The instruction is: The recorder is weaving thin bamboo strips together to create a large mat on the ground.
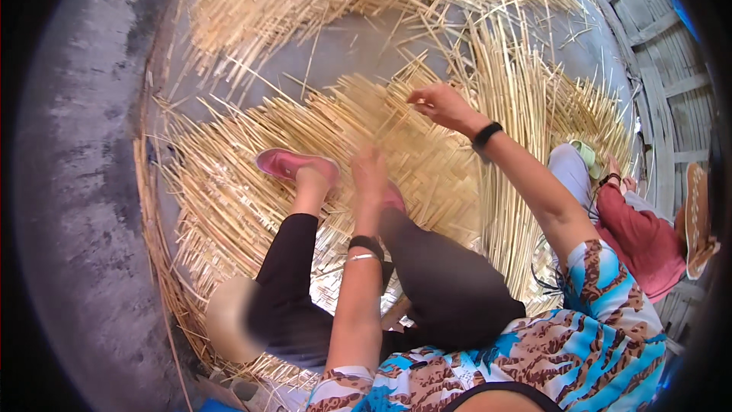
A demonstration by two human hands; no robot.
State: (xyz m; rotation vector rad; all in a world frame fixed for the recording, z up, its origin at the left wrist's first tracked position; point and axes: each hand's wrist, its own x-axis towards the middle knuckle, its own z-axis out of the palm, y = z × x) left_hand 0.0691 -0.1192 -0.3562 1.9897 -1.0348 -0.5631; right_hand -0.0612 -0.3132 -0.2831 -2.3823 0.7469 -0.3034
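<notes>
A woven mat of pale split cane (442, 183), fringed with long loose strips, spreads under my feet in pink shoes (290, 162). My left hand (370, 172) is smeared by motion above the mat beside my right foot, so its fingers are unclear. Higher and to the right, my right hand (442, 107) hangs over the strips with fingers loosely bent and apart, with nothing visible in them. Long upright strips (503, 259) run beside my right leg.
A second spread of cane (259, 8) lies at the back. A co-worker (640, 244) in red bends at the right beside a slatted wall (671, 91). A rough grey concrete surface (84, 183) borders the left. A pale rounded thing (229, 317), indistinct, is at lower left.
</notes>
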